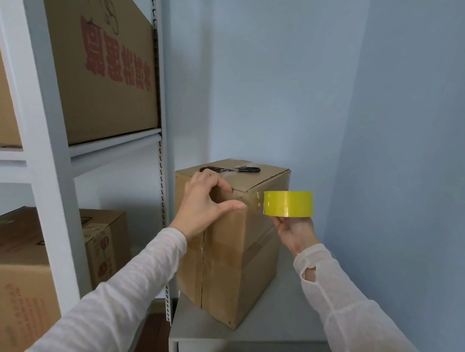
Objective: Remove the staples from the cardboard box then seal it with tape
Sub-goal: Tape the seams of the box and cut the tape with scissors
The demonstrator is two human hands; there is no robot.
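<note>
A tall brown cardboard box (237, 262) stands on a grey cabinet top (280, 313), its top flaps closed. Black-handled scissors (234, 169) lie on the box top. My left hand (205, 201) rests on the box's upper near corner, thumb pressing a strip of clear tape against the side. My right hand (294, 230) holds a yellow tape roll (288, 203) just right of the box, with tape stretched from the roll to the box's upper edge.
A white metal shelving unit (52, 150) stands at the left, holding large cardboard boxes (102, 69) with red print. More boxes (13, 285) sit on its lower level. Blue walls close in behind and to the right.
</note>
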